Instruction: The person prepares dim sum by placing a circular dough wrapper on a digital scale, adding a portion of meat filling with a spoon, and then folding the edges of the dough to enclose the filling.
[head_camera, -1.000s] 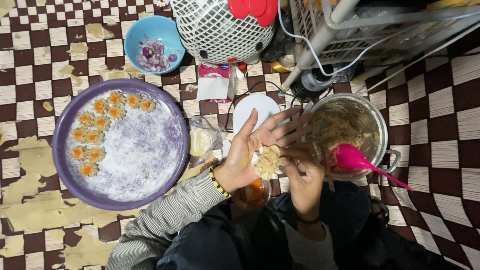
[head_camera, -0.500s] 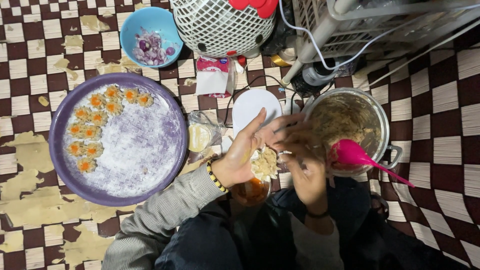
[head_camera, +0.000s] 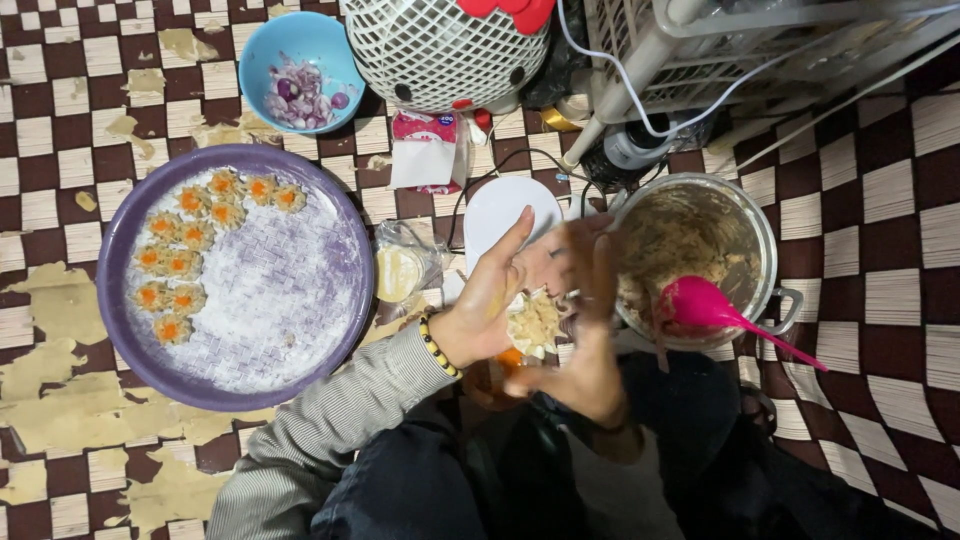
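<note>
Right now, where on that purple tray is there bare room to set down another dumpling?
The purple tray is free across its floured middle and right side, bordered by the finished dumplings along the upper left. It is crowded between the left hand, the plastic bag and the metal pot.

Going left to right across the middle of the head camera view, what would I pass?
Purple round tray with dumplings → bag of round wrappers → left hand holding a filled wrapper → right hand → metal pot of filling → pink spoon.
</note>
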